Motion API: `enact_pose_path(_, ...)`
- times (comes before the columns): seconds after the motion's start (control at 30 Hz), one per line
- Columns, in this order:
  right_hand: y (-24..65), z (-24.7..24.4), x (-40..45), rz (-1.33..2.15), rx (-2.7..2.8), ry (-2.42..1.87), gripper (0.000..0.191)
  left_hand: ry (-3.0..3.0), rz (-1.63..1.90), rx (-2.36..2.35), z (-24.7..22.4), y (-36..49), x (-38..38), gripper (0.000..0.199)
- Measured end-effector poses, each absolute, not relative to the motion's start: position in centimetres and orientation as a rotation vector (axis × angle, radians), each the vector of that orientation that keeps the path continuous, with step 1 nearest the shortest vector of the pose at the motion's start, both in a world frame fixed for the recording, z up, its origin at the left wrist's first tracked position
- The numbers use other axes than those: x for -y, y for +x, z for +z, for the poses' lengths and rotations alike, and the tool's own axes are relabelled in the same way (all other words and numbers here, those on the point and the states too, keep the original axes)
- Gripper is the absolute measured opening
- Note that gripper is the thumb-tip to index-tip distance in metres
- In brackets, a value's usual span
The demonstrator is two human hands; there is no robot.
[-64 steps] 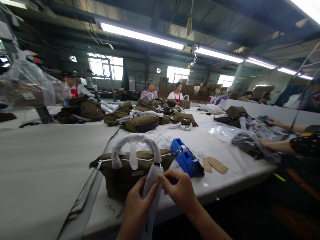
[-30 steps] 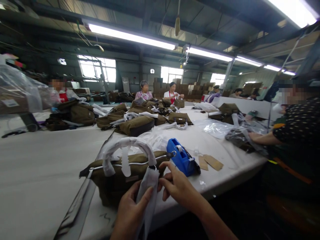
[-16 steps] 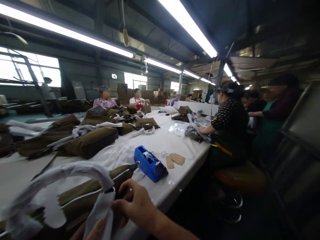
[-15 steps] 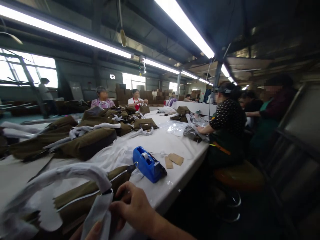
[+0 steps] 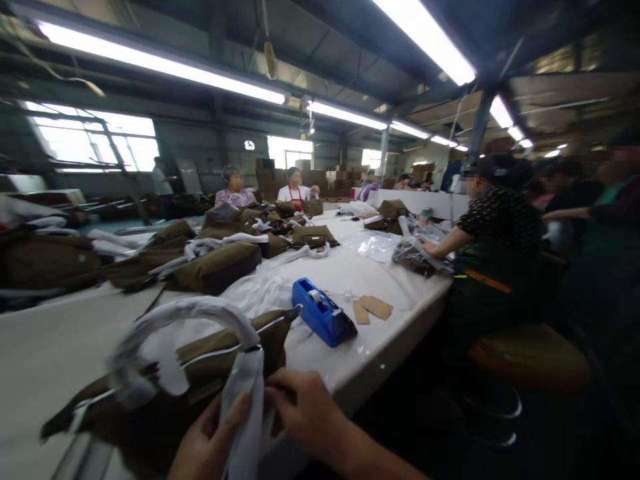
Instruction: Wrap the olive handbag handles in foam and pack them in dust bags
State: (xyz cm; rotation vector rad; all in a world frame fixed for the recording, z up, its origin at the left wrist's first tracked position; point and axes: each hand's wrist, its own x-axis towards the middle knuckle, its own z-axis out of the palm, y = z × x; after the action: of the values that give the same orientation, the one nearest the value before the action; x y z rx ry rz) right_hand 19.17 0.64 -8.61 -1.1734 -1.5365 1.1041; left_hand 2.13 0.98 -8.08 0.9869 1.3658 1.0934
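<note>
At near edge of white worktable, gripped white-wrapped strap of olive handbag in closed left hand; curled right hand at strap's edge, could not confirm hold. Judged handbag light, soft, slippery where wrapped; best lifted by wrapped handle.

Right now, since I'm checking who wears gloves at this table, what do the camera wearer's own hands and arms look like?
Both the left hand and the right hand are ungloved. The right forearm is bare, with no sleeve or watch in view. No rings show, though some fingers are hidden.
</note>
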Motion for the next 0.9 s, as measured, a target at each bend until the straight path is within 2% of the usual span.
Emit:
enact_pose_path(0.17,20.1,-9.9,2.2,1.46,1.429,-1.077,0.044,0.957,1.193,-1.212,-6.8,3.5,0.1,0.061)
enact_pose_path(0.37,18.7,-10.7,3.1,1.271,1.535,-1.208,0.025,0.851,1.222,-1.134,-6.8,4.7,1.1,0.056)
enact_pose_path(0.57,16.4,-12.2,2.9,1.131,1.5,-1.192,0.021,1.079,1.268,-1.282,-8.4,5.4,1.0,0.052)
enact_pose_path(0.9,16.9,-11.9,5.0,1.053,1.668,-1.062,0.017,1.214,1.301,-1.326,-10.2,5.3,1.2,0.073)
